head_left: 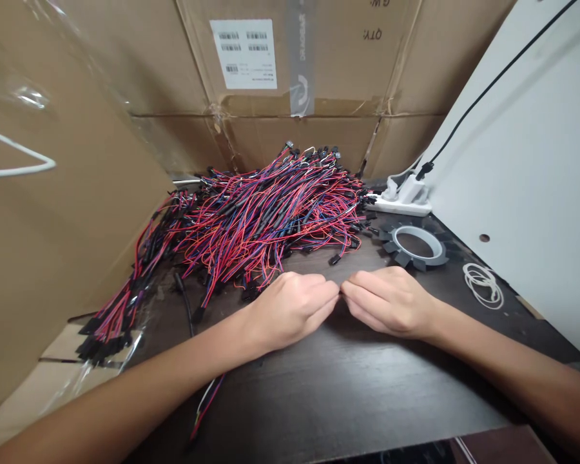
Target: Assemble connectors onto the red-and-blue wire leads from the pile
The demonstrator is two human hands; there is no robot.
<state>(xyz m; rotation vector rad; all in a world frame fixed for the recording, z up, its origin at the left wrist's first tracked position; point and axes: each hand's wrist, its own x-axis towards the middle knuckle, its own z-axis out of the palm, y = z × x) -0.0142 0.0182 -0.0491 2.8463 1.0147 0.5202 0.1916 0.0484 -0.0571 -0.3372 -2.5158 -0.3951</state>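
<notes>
1. My left hand (290,309) is curled in a loose fist on the dark table (348,393). Its fingertips are pinched together and point right.
2. My right hand (391,301) is curled the same way. Its fingertips are pinched and point left, so the two hands meet tip to tip.
3. Something tiny sits between the pinched tips. It is too small for me to tell what it is.
4. A thin red and white wire (207,403) runs out from under my left arm, toward the table's near edge.
5. Just behind my hands is a big heap of wires (270,212). They are red, blue and purple, with black ends.
6. More wires lie in a bundle (120,309) to the left, on clear plastic.
7. To the right, near the heap, sits a roll of tape (418,245) with dark bits stuck around it.
8. Farther right is a little white loop of cord (483,283).
9. Behind the roll is a white power strip (401,200) with a black cable going up.
10. Brown cardboard boxes (174,77) stand behind and to the left.
</notes>
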